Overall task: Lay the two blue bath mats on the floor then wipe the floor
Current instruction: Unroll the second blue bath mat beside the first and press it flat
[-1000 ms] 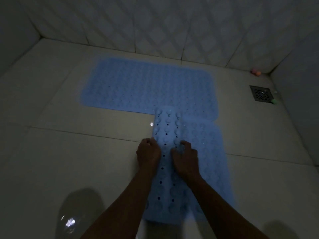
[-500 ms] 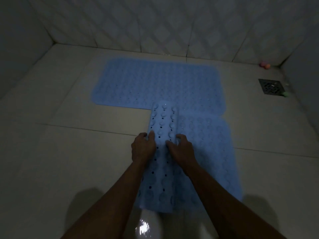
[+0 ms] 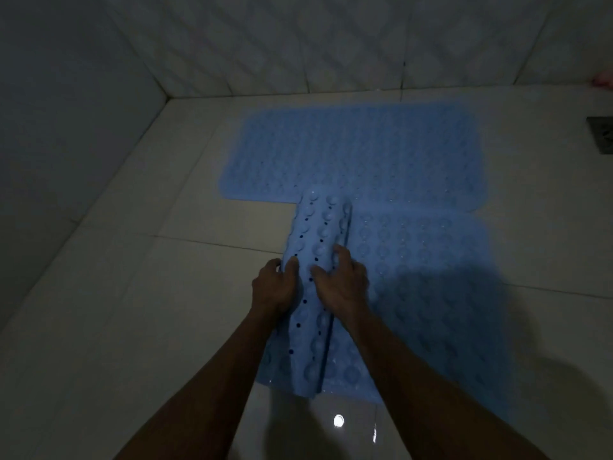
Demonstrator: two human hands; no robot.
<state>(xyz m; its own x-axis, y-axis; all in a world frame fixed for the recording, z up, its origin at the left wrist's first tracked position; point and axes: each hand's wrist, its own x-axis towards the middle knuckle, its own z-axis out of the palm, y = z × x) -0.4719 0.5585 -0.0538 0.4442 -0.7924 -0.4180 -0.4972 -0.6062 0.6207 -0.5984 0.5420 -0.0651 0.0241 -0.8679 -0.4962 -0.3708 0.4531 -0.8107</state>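
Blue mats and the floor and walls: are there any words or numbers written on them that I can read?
None: no words, numbers or signs can be read.
Far mat: only bumps and small holes.
Near mat, half rolled under the left hand and right hand: round cups and holes, no label.
Wall tiles: a diamond pattern only.
Drain: a grate, too dark for marks.

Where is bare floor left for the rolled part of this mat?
Bare tile lies left of the rolled mat, out to the left wall. Right is taken by its flat half; ahead lies the far mat. Both hands rest on the roll.
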